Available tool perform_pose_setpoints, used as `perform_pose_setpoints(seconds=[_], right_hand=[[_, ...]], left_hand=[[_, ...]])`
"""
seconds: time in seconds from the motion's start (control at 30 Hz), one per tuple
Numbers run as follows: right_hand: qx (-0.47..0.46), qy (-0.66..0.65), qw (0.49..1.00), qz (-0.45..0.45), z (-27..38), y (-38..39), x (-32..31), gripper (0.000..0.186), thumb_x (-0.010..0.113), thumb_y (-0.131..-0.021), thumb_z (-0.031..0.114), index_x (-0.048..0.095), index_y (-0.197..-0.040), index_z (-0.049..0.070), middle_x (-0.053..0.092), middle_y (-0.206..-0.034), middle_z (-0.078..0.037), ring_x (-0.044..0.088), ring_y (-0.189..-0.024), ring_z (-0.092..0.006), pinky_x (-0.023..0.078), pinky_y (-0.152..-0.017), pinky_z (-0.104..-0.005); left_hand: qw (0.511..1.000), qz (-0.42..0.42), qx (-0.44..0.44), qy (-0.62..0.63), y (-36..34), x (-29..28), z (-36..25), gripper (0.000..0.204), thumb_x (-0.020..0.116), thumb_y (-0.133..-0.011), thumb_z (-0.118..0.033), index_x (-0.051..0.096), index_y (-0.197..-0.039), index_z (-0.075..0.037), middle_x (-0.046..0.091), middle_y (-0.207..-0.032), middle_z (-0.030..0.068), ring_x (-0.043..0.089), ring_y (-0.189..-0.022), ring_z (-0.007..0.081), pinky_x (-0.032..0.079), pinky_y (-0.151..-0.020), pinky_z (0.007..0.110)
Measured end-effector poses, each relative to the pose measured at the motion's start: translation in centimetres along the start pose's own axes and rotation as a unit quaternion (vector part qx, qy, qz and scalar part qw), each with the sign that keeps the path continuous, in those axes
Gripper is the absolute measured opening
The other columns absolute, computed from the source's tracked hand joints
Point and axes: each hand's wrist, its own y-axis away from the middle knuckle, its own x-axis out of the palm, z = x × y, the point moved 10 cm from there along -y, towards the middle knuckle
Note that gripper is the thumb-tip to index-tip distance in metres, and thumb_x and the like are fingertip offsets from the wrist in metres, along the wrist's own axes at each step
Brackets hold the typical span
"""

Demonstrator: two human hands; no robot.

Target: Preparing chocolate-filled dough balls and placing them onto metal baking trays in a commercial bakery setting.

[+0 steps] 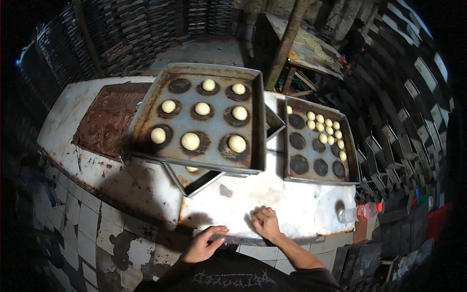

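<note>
My left hand (pixel 206 245) is at the near edge of the white table (pixel 253 194), thumb and fingers apart, with nothing in it. To its right, my right hand (pixel 266 224) rests on the tabletop with its fingers curled down; whatever lies under them, if anything, is hidden. Beyond my hands a large metal tray (pixel 260 112) sits on top of other trays. Pale dough balls (pixel 202 108) stand on most of its dark round marks; the far-left mark is bare. At the right, a second metal tray (pixel 292 176) holds several smaller dough balls (pixel 329 123), clustered toward its far right.
A rectangular patch or pan of brown paste (pixel 108 119) lies on the table's left. A lower tray (pixel 194 187) juts out under the large one. A clear bottle with a red cap (pixel 359 213) lies at the right edge. Behind stand a wooden post (pixel 287 46) and another table (pixel 311 44).
</note>
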Motion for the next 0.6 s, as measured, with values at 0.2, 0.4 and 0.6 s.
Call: perform_pose_setpoints(seconds=[0.2, 0.4, 0.6], right_hand=[[-0.022, 0.153, 0.963, 0.222, -0.6, 1.4, -0.5, 0.043, 0.061, -0.075, 0.029, 0.050, -0.105, 0.000, 0.050, -0.108, -0.018, 0.049, -0.096, -0.0318, 0.043, -0.079, -0.0369], [-0.014, -0.234, 0.789, 0.568, 12.3, -4.0, -4.2, 0.035, 0.058, -0.076, 0.013, 0.048, -0.108, 0.004, 0.051, -0.103, -0.012, 0.051, -0.097, -0.0203, 0.042, -0.084, -0.0322], [-0.233, -0.009, 0.937, 0.260, 25.7, -32.0, -4.0, 0.019, 0.056, -0.077, 0.013, 0.059, -0.091, 0.002, 0.058, -0.089, -0.012, 0.055, -0.088, -0.0222, 0.044, -0.079, -0.0334]], left_hand=[[0.992, -0.068, -0.047, 0.091, 5.3, -0.8, 4.4, 0.029, 0.052, -0.086, -0.001, 0.049, -0.114, 0.003, 0.059, -0.108, 0.0107, 0.055, -0.101, 0.0170, 0.042, -0.088, 0.029], [0.996, -0.040, 0.019, 0.071, 4.9, -3.7, 4.8, 0.031, 0.056, -0.084, -0.003, 0.050, -0.114, 0.001, 0.060, -0.107, 0.0115, 0.057, -0.101, 0.0189, 0.043, -0.088, 0.029], [0.998, -0.045, -0.007, -0.050, 5.6, -11.1, 3.5, 0.029, 0.059, -0.084, -0.010, 0.054, -0.111, -0.001, 0.060, -0.106, 0.0097, 0.057, -0.100, 0.0193, 0.043, -0.086, 0.030]])
